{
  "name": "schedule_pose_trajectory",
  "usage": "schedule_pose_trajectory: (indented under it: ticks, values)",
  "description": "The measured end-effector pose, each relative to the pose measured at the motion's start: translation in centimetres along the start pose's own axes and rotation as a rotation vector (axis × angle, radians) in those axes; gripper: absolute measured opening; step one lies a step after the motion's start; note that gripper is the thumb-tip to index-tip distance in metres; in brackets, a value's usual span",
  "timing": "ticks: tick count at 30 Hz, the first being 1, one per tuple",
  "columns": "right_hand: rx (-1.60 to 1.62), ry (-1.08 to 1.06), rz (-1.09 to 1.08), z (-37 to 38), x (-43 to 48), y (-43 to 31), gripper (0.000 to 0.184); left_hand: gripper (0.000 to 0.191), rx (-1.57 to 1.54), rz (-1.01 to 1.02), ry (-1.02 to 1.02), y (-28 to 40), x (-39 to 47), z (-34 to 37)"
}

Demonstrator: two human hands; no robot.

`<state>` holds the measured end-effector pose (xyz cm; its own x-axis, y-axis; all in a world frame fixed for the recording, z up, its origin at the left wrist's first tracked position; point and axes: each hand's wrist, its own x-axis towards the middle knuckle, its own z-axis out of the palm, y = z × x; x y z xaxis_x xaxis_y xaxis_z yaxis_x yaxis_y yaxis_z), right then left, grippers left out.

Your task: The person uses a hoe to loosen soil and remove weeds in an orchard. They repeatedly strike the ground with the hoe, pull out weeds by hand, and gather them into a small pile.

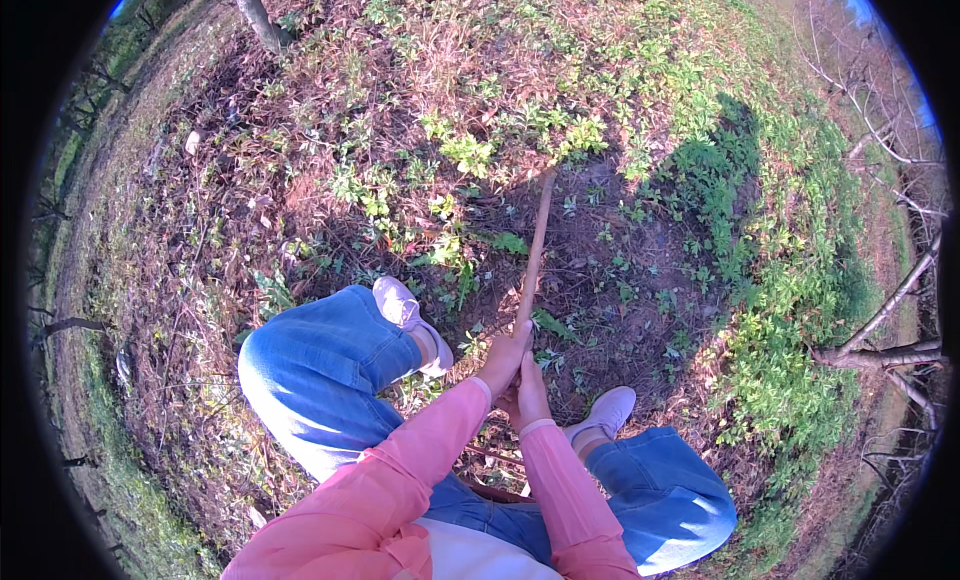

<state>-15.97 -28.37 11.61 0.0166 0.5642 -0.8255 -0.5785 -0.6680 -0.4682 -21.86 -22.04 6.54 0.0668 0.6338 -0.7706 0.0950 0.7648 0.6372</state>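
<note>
A long wooden handle (536, 250) runs away from me, low over the weedy ground between my feet. My left hand (502, 364) is wrapped around its near part, thumb along the wood. Just behind and to the right, my right hand (531, 392) grips the same handle, so the two hands touch. At the far end the handle meets low green plants (551, 149); whether a tool head is there cannot be seen. Around the shaft lie shaded soil (600, 280), dry stems and small leafy weeds (457, 265).
My knees in blue jeans (322, 370) are spread wide, with a pale shoe (397, 302) on the left and another shoe (611, 411) on the right. A tree trunk (255, 14) rises at the upper left. Bare branches (877, 355) reach in from the right, beside dense greenery (787, 377).
</note>
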Motion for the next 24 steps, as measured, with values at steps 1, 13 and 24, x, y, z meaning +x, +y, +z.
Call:
schedule_pose_trajectory:
  ticks: [1, 13, 24]
  values:
    - [-0.047, 0.048, -0.009, 0.5, -1.5, 1.1, 0.040, 0.062, 0.048, 0.019, 0.023, -1.5, 0.3, -1.1]
    - [-0.107, 0.091, -0.075, -2.0, -8.0, 5.3, 0.038, 0.060, 0.160, -0.028, 0.041, -0.4, -0.8, -0.2]
    - [0.138, 0.266, -0.091, -1.0, -0.5, 4.5, 0.039, 0.071, 0.257, -0.108, -0.008, 0.8, -0.6, -0.3]
